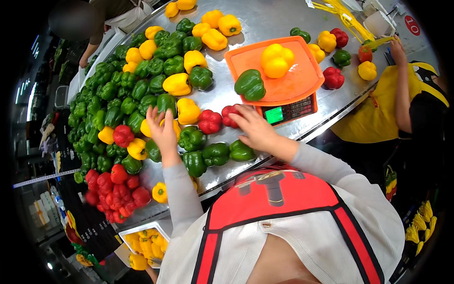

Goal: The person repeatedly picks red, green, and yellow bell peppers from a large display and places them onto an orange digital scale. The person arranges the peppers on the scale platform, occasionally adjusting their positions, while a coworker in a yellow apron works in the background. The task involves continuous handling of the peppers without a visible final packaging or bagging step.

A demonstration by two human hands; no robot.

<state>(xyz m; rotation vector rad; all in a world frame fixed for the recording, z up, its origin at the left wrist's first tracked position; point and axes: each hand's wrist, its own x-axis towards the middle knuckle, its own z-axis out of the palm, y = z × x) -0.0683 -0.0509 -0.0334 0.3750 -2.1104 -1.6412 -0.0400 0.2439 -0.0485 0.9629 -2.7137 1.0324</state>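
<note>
My left hand (pixel 163 132) is raised with its fingers apart, over yellow and green bell peppers on the metal table. A green bell pepper (pixel 166 103) lies just beyond its fingertips. The fingers of my right hand (pixel 260 131) lie over the right side of a red bell pepper (pixel 228 116); the thumb stands away from it. Another red bell pepper (pixel 210 121) lies to its left. Close to my right hand are several green bell peppers (pixel 215 154). An orange tray (pixel 280 88) on a digital scale (pixel 297 109) holds a yellow bell pepper (pixel 277 60) and a green one (pixel 250 85).
A large pile of green bell peppers (pixel 113 85) covers the table's left side, with red ones (pixel 118 191) below. A white box (pixel 124 235) of yellow peppers stands under the table edge. A person in a yellow apron (pixel 369 110) is at right; another person (pixel 117 14) is at upper left.
</note>
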